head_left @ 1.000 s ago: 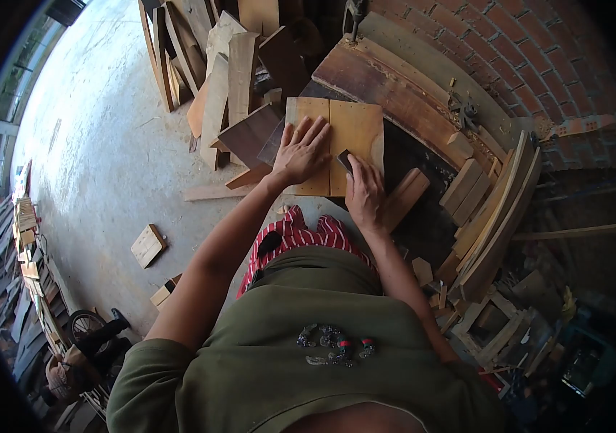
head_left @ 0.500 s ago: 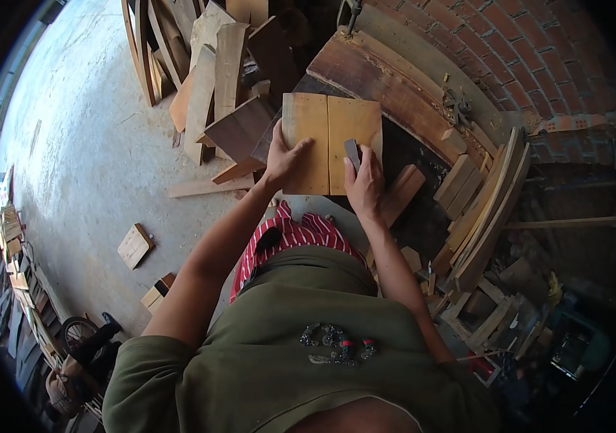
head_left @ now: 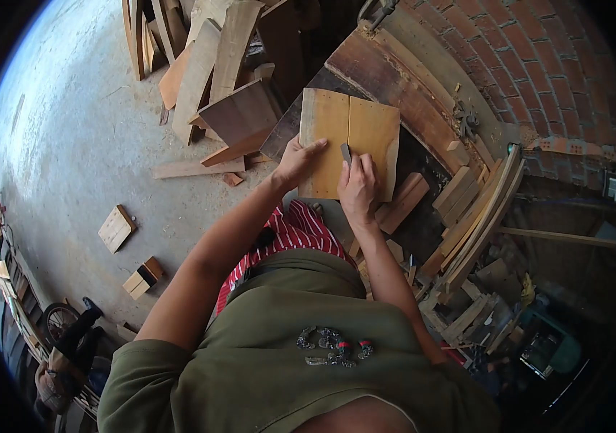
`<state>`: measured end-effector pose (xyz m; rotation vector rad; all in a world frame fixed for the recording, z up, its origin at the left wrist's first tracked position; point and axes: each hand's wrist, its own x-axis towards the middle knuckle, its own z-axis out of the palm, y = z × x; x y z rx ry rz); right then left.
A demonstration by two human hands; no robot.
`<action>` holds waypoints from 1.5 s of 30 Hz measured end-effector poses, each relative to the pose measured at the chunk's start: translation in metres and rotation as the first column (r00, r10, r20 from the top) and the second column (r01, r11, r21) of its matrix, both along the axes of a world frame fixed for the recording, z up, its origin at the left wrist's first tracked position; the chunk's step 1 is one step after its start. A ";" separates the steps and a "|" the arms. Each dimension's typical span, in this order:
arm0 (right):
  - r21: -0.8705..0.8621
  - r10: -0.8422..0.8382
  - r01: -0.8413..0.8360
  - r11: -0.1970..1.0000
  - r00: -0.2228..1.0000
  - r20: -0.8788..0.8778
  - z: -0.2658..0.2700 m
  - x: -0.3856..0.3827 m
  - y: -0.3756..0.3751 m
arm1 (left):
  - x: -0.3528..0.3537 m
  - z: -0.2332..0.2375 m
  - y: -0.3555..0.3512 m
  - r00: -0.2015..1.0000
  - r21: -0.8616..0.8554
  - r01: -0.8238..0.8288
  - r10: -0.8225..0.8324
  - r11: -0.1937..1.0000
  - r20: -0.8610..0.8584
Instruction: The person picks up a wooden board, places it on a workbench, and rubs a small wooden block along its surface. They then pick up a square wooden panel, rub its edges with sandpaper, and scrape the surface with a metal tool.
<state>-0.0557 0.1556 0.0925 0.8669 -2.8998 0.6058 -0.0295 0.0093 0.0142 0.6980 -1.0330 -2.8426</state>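
Wooden panel toward one o'clock in view, left hand gripping its nine-o'clock edge, right hand near its six o'clock, fingers closed around a small grey block, apparently touching the panel, brick wall at two o'clock.

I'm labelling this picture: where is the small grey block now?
In the head view, just above and right of centre, the grey block is in the right hand, over the middle of the yellow board.
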 end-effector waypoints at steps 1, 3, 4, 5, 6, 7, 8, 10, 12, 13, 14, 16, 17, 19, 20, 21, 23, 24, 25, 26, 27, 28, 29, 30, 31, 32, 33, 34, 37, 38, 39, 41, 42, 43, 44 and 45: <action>0.055 -0.031 0.031 0.998 1.000 -0.001 0.000 -0.005 -0.005 | 0.000 -0.002 -0.001 1.000 0.007 -0.001 0.001 1.000 0.003; 0.069 -0.045 0.047 0.996 0.999 -0.030 0.000 -0.017 -0.017 | -0.002 -0.001 -0.002 1.000 -0.037 0.028 -0.028 0.999 0.003; 0.099 -0.058 0.061 0.993 0.998 -0.037 0.000 -0.022 -0.022 | -0.001 0.001 -0.002 0.999 -0.029 0.039 -0.039 0.999 0.004; 0.128 -0.071 0.076 0.989 0.997 -0.044 0.000 -0.023 -0.023 | 0.000 0.003 -0.002 0.999 -0.050 0.047 -0.047 0.998 0.009; 0.089 -0.056 0.065 0.994 0.994 -0.093 0.000 -0.021 -0.023 | -0.001 0.004 -0.003 0.999 -0.072 0.052 -0.051 0.996 0.012; 0.095 -0.060 0.069 0.993 0.994 -0.093 0.001 -0.018 -0.021 | -0.001 0.005 -0.003 0.998 -0.065 0.056 -0.056 0.996 0.012; 0.141 -0.071 0.078 0.987 0.996 -0.055 0.004 -0.013 -0.018 | -0.001 0.007 -0.003 0.998 -0.107 0.061 -0.058 0.992 0.030; 0.185 -0.080 0.083 0.979 0.997 -0.023 0.009 0.002 -0.014 | -0.001 0.005 -0.004 0.997 -0.150 0.062 -0.056 0.987 0.043; 0.176 -0.087 0.088 0.980 0.996 -0.013 0.011 0.014 -0.008 | -0.002 0.003 -0.002 0.998 -0.190 0.054 -0.047 0.980 0.041; 0.174 -0.079 0.081 0.981 0.997 -0.020 0.010 0.011 -0.011 | -0.003 0.003 -0.003 0.999 -0.192 0.045 -0.039 0.980 0.034; 0.193 -0.080 0.082 0.978 0.997 -0.017 0.009 0.009 -0.013 | -0.002 0.003 -0.003 0.998 -0.252 0.059 -0.047 0.966 0.052; 0.211 -0.088 0.090 0.973 0.996 -0.023 0.007 0.002 -0.018 | -0.003 0.003 -0.004 0.996 -0.313 0.075 -0.059 0.947 0.061; 0.207 -0.103 0.109 0.972 0.994 -0.040 0.006 -0.006 -0.023 | -0.003 0.003 -0.004 0.996 -0.307 0.077 -0.062 0.948 0.060; 0.198 -0.121 0.130 0.971 0.991 -0.060 0.005 -0.017 -0.031 | 0.000 0.005 -0.008 0.996 -0.307 0.080 -0.066 0.948 0.057; 0.161 -0.141 0.145 0.976 0.989 -0.036 0.006 -0.021 -0.032 | 0.004 0.005 -0.010 0.989 -0.124 0.085 -0.069 0.989 0.132; 0.125 -0.161 0.161 0.979 0.987 -0.010 0.005 -0.024 -0.032 | 0.009 0.010 -0.012 0.974 0.064 0.074 -0.086 0.995 0.208; 0.074 -0.171 0.171 0.982 0.985 -0.004 -0.002 -0.025 -0.024 | 0.021 0.018 -0.019 0.955 0.160 0.101 -0.140 0.982 0.260; 0.013 -0.164 0.164 0.986 0.986 0.013 -0.005 -0.025 -0.019 | 0.027 0.015 -0.023 0.957 0.204 0.159 -0.201 0.966 0.207; -0.051 -0.149 0.150 0.987 0.988 0.028 -0.008 -0.026 -0.016 | 0.031 0.012 -0.027 0.957 0.242 0.211 -0.251 0.947 0.149; -0.095 -0.149 0.153 0.984 0.988 0.049 -0.010 -0.028 -0.013 | 0.033 0.010 -0.029 0.955 0.268 0.233 -0.272 0.935 0.121; -0.099 -0.136 0.140 0.985 0.990 0.045 -0.012 -0.029 -0.012 | 0.034 0.009 -0.031 0.958 0.264 0.222 -0.260 0.938 0.118; -0.147 -0.174 0.193 0.970 0.976 0.130 -0.013 -0.029 -0.011 | 0.034 0.008 -0.032 0.959 0.261 0.229 -0.263 0.938 0.105; -0.187 -0.207 0.248 0.951 0.955 0.215 -0.014 -0.031 -0.008 | 0.033 0.007 -0.032 0.959 0.261 0.235 -0.266 0.936 0.092; -0.165 -0.229 0.277 0.947 0.938 0.262 -0.013 -0.033 -0.005 | 0.032 0.005 -0.030 0.963 0.266 0.224 -0.255 0.938 0.087; -0.159 -0.218 0.265 0.951 0.940 0.262 -0.014 -0.034 -0.003 | 0.032 0.002 -0.030 0.967 0.271 0.236 -0.254 0.933 0.032; -0.177 -0.213 0.266 0.948 0.939 0.271 -0.015 -0.035 -0.002 | 0.034 -0.002 -0.030 0.967 0.272 0.249 -0.254 0.930 -0.019; -0.199 -0.211 0.272 0.942 0.936 0.281 -0.014 -0.034 -0.003 | 0.036 -0.004 -0.030 0.969 0.272 0.241 -0.247 0.932 -0.013; -0.213 -0.208 0.279 0.936 0.929 0.305 -0.013 -0.033 -0.003 | 0.035 -0.006 -0.029 0.967 0.282 0.249 -0.255 0.927 -0.017; -0.186 -0.288 0.408 0.894 0.840 0.460 -0.003 -0.032 -0.004 | 0.033 0.006 -0.032 0.964 0.272 0.249 -0.264 0.930 0.020; -0.190 -0.295 0.414 0.890 0.842 0.452 -0.017 -0.036 0.002 | 0.032 0.012 -0.033 0.965 0.264 0.225 -0.252 0.938 0.070; -0.294 -0.333 0.498 0.816 0.820 0.465 -0.046 -0.041 0.012 | 0.029 0.015 -0.034 0.964 0.265 0.235 -0.260 0.935 0.062; -0.386 -0.374 0.573 0.723 0.794 0.478 -0.051 -0.044 0.021 | 0.023 0.015 -0.035 0.949 0.233 0.293 -0.311 0.927 0.044; -0.477 -0.249 0.609 0.634 0.744 0.620 -0.034 -0.043 0.019 | 0.018 0.014 -0.030 0.968 0.215 0.250 -0.248 0.944 -0.038; -0.543 -0.096 0.655 0.526 0.680 0.727 -0.023 -0.040 0.018 | 0.013 0.013 -0.027 0.966 0.218 0.259 -0.256 0.941 -0.038; -0.567 -0.024 0.661 0.492 0.661 0.750 -0.029 -0.043 0.023 | 0.006 0.013 -0.024 0.964 0.201 0.247 -0.261 0.948 0.044; -0.572 -0.032 0.662 0.484 0.667 0.744 -0.025 -0.040 0.022 | -0.001 0.012 -0.022 0.957 0.180 0.239 -0.262 0.954 0.122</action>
